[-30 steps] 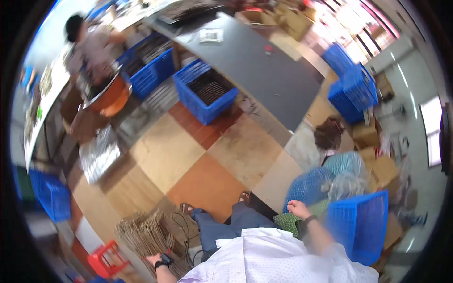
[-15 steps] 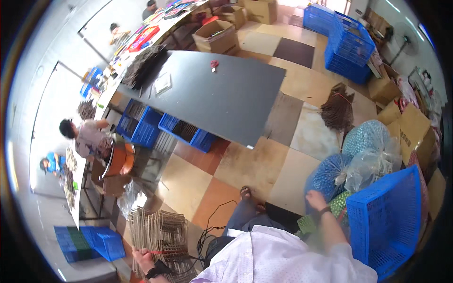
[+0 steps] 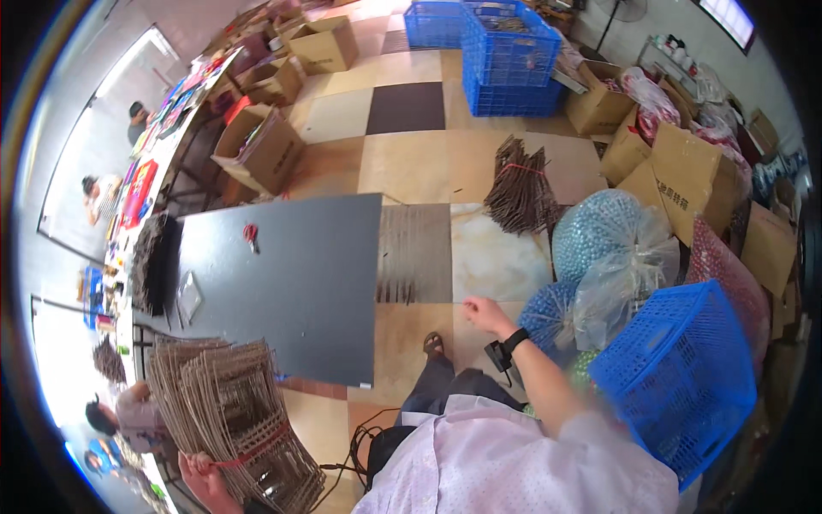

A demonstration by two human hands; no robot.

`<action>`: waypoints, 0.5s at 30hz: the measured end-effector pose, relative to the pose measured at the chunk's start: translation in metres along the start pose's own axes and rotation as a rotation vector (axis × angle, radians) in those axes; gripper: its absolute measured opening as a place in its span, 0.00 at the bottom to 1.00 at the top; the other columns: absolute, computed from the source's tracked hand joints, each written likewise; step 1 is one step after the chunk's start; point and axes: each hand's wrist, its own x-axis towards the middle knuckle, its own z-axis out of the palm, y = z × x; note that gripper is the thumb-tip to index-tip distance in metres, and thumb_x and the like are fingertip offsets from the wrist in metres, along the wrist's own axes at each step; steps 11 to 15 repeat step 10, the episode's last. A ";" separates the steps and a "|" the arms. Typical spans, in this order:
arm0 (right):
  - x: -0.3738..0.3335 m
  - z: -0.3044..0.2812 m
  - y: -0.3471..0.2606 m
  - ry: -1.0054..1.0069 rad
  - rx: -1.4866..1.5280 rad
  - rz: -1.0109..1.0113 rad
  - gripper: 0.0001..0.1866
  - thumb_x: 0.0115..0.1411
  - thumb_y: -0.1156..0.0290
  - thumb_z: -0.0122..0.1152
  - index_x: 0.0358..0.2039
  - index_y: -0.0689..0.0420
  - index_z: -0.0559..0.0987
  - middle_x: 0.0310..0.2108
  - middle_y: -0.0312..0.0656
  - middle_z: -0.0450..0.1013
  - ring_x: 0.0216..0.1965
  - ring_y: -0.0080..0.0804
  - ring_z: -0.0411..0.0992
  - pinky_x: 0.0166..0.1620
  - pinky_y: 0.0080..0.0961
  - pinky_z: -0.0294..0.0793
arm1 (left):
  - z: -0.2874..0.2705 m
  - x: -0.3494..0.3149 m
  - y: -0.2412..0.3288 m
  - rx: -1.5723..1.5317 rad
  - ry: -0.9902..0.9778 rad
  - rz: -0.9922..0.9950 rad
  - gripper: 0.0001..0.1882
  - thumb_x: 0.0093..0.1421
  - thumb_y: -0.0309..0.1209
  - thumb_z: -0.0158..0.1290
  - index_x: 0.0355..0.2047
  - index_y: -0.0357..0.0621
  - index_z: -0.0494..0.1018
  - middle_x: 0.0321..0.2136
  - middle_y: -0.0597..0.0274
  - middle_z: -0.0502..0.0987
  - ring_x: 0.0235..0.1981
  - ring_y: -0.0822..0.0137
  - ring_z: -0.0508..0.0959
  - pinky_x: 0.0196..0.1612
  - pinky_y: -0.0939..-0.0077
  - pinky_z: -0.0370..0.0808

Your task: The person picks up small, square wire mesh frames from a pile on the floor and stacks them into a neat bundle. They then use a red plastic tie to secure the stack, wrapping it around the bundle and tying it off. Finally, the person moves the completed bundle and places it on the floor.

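Note:
My left hand (image 3: pixel 202 476), fingers closed, grips the red tie (image 3: pixel 257 450) around a large bundle of brown thin-rod frames (image 3: pixel 214 385). The bundle hangs at my left side and hides part of the grey table's near corner. My right hand (image 3: pixel 488 315) is held out in front of me over the floor, fingers curled, with nothing visible in it. A black band with a small dark device (image 3: pixel 499 353) is on that wrist. Closest to this hand is a bag of blue beads (image 3: pixel 546 313).
A grey table (image 3: pixel 282 283) with red-handled scissors (image 3: pixel 250 236) stands ahead left. Another tied brown bundle (image 3: pixel 520 184) lies on the floor. Blue crates (image 3: pixel 676 368), bead bags (image 3: pixel 599 231) and cardboard boxes (image 3: pixel 689 180) line the right. People sit along the left tables.
The frame bundle has risen off the floor in my left hand. My right hand has moved away from the bead bags, forward and left. My view has turned right and moved forward.

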 end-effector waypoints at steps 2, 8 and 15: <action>0.029 -0.038 0.010 0.058 0.300 0.202 0.10 0.60 0.68 0.55 0.37 0.61 0.77 0.26 0.41 0.77 0.32 0.27 0.77 0.35 0.26 0.76 | 0.049 0.072 0.019 -0.937 -0.011 -0.373 0.08 0.62 0.32 0.45 0.28 0.43 0.62 0.20 0.65 0.60 0.21 0.70 0.60 0.32 0.75 0.58; 0.090 -0.159 0.051 0.358 0.857 0.314 0.05 0.62 0.71 0.52 0.35 0.58 0.74 0.28 0.36 0.72 0.30 0.25 0.72 0.35 0.24 0.75 | 0.175 0.161 0.082 -1.486 -0.317 -0.590 0.12 0.69 0.29 0.42 0.26 0.41 0.58 0.18 0.67 0.53 0.21 0.74 0.53 0.25 0.78 0.54; 0.126 -0.195 0.078 0.414 1.020 0.315 0.04 0.63 0.71 0.52 0.35 0.58 0.73 0.28 0.36 0.72 0.32 0.26 0.73 0.38 0.25 0.76 | 0.224 0.177 0.108 -1.558 -0.436 -0.583 0.12 0.69 0.29 0.42 0.27 0.41 0.58 0.18 0.67 0.53 0.21 0.73 0.53 0.25 0.78 0.54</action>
